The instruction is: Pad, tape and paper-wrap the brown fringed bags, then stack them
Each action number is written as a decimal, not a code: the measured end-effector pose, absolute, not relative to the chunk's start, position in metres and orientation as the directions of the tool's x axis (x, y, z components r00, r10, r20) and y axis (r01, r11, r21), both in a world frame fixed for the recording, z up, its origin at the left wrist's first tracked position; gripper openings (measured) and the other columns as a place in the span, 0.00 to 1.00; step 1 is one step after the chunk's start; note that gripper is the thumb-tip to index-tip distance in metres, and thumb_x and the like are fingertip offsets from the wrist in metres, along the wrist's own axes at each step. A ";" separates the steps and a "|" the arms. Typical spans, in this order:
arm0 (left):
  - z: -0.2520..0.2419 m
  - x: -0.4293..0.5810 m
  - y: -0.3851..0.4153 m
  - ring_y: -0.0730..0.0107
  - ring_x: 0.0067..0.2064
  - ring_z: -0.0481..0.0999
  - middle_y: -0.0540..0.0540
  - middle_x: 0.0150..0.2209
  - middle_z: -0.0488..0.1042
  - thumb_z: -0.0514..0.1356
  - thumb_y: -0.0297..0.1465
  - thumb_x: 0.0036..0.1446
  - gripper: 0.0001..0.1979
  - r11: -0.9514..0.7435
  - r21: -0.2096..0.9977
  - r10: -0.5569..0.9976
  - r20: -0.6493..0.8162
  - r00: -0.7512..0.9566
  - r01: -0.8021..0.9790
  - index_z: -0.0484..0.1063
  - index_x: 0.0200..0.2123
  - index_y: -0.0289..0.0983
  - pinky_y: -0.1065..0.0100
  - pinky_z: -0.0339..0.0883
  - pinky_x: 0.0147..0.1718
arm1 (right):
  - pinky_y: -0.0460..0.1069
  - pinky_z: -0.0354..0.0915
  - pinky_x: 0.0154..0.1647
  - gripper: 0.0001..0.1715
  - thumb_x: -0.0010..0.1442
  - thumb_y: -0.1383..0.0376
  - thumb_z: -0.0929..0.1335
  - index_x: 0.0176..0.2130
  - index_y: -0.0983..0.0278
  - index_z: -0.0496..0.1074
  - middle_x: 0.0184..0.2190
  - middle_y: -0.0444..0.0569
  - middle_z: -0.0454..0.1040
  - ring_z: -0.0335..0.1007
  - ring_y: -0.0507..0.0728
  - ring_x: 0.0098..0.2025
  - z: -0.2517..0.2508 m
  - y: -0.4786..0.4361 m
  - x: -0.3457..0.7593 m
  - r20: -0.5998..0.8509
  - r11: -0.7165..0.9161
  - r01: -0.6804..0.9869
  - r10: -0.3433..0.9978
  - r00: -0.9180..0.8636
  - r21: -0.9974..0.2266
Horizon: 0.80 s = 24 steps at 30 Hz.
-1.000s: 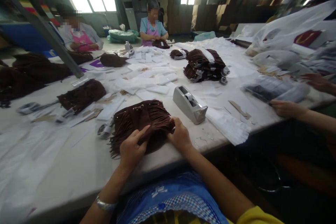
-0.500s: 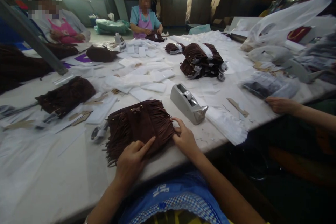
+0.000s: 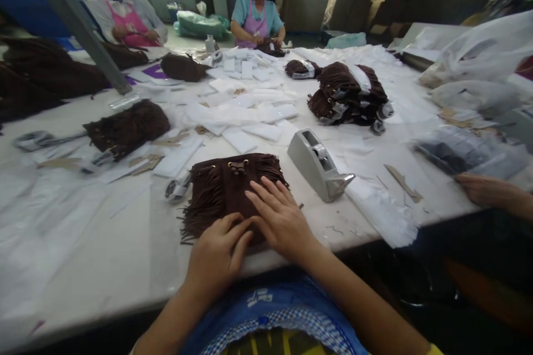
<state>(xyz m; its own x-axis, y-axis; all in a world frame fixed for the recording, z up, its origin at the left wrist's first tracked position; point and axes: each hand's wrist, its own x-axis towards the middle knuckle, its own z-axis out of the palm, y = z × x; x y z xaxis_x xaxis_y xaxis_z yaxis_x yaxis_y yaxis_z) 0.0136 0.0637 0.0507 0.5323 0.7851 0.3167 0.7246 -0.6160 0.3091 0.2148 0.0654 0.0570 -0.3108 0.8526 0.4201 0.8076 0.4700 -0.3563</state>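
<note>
A dark brown fringed bag (image 3: pixel 208 199) lies flat on the table in front of me, its tassel and gold eyelets towards the far side. My right hand (image 3: pixel 283 219) rests open on its right half, fingers stretched over the front panel and fringe. At the near edge of the bag, my left hand (image 3: pixel 220 249) has its fingers bent and closed on the material; the fingertips are partly hidden. Both hands nearly meet at the thumbs. Just right of the bag stands a grey tape dispenser (image 3: pixel 318 166). A wrapped strap bundle (image 3: pixel 178 187) touches the bag's left side.
Another fringed bag (image 3: pixel 127 128) lies to the left, and a stack of wrapped bags (image 3: pixel 352 94) farther right. White paper pieces (image 3: pixel 250 113) cover the middle. A co-worker's hand (image 3: pixel 495 193) is at the right edge; two people sit across the table. A metal post (image 3: pixel 79 22) slants at left.
My right hand has moved from the bag's right edge onto its front, fingers now spread flat. My left hand's pointing finger has bent in. The view has shifted left and down.
</note>
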 end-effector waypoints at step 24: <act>0.030 0.009 0.135 0.45 0.70 0.51 0.36 0.68 0.56 0.58 0.45 0.62 0.32 -0.655 0.080 0.701 0.436 0.564 0.752 0.62 0.64 0.36 0.39 0.46 0.65 | 0.61 0.41 0.71 0.32 0.70 0.52 0.59 0.63 0.70 0.65 0.68 0.56 0.56 0.49 0.64 0.70 0.026 0.186 0.205 0.229 0.354 0.906 0.925 -0.303 -0.234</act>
